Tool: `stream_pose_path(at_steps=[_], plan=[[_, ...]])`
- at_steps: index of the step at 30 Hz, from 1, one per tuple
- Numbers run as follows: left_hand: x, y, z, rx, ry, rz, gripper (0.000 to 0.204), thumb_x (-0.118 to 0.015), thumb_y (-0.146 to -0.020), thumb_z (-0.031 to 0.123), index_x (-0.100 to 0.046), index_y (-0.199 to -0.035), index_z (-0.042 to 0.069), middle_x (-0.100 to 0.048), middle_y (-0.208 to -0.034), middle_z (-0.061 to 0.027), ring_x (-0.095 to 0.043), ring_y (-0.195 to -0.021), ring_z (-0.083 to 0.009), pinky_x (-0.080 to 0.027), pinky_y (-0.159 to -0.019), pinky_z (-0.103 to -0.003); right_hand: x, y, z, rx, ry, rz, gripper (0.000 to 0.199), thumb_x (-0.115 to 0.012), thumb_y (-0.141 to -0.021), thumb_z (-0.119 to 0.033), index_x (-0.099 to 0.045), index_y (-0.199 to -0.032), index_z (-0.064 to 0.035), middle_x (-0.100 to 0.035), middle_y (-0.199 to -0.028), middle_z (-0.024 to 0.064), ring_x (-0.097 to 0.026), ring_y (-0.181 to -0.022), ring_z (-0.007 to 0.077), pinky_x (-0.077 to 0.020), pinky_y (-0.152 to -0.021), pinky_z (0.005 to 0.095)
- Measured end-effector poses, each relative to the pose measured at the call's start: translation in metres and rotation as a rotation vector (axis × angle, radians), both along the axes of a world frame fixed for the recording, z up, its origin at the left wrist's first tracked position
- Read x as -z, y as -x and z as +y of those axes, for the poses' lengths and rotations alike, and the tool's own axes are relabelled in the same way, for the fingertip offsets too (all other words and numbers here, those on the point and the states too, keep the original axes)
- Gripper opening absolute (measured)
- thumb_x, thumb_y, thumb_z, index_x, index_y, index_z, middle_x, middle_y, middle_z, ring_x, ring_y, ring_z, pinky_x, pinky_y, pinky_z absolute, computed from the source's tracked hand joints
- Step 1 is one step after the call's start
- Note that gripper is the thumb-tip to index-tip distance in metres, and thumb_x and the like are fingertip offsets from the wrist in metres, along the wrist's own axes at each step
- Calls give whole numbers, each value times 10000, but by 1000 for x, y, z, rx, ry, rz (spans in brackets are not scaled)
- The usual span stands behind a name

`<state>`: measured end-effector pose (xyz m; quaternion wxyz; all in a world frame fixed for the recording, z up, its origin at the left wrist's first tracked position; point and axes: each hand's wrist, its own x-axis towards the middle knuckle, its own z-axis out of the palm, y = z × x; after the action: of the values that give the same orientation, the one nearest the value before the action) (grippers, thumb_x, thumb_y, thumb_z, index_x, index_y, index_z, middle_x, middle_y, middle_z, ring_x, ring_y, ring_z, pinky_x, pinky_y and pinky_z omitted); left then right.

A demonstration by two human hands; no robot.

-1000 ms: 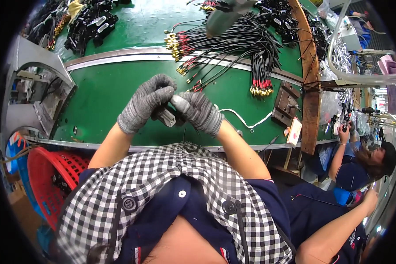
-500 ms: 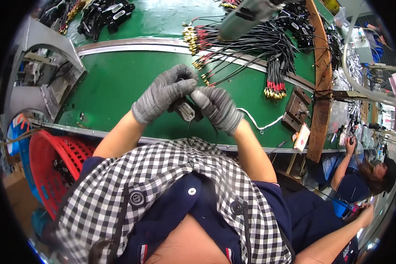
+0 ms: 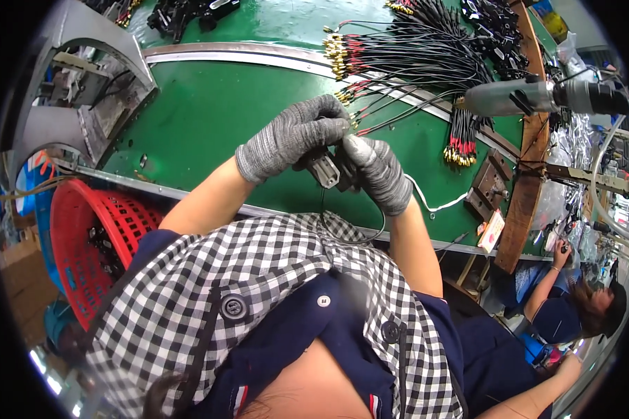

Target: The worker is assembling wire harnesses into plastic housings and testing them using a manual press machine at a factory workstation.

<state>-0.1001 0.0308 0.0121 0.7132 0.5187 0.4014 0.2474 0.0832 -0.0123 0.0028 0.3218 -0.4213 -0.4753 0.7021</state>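
Observation:
My left hand (image 3: pixel 293 136) and my right hand (image 3: pixel 377 171), both in grey knit gloves, meet above the green bench (image 3: pixel 209 119). Between them they hold a small grey and black connector block (image 3: pixel 326 170). A thin black cable (image 3: pixel 362 234) hangs from the block and loops down toward my checked shirt. The fingers of both hands are closed on the block, and they hide most of it.
A bundle of black cables with gold and red ends (image 3: pixel 412 63) lies on the bench beyond my hands. A grey power tool (image 3: pixel 531 98) hangs at the right. A red basket (image 3: pixel 94 237) stands at my left. Another person (image 3: pixel 573 300) works at the lower right.
The view has tilted, so my hands and the block now sit further right and lower in the picture. Both hands keep their hold on the block.

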Motion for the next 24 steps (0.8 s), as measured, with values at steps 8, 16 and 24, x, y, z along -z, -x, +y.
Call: stream_pose_path(at_steps=[8, 16, 24], plan=[[-8, -5, -4, -29, 2, -13, 261, -580, -814, 290, -571, -959, 73, -505, -794, 22, -457, -731, -60, -386, -636, -204, 2, 2, 0, -6, -470, -418, 385, -467, -921, -373, -576, -759, -41, -538, -575, 61, -543, -528, 169, -427, -510, 292], [-9, -4, -4, 2, -6, 5, 255, -576, -835, 284, -573, -975, 70, -507, -773, 21, -452, -674, -52, -388, -597, -194, 3, -4, 4, -46, -582, -610, 333, -498, -915, -324, -595, -758, -45, -569, -626, 68, -562, -571, 178, -427, -515, 297], [6, -4, -7, 28, 17, 19, 257, -561, -854, 281, -569, -993, 65, -519, -778, 21, -462, -644, -41, -390, -554, -192, 29, 7, -14, 99, -118, -24, 353, -482, -918, -324, -584, -767, -21, -573, -638, 98, -560, -563, 185, -430, -526, 320]])
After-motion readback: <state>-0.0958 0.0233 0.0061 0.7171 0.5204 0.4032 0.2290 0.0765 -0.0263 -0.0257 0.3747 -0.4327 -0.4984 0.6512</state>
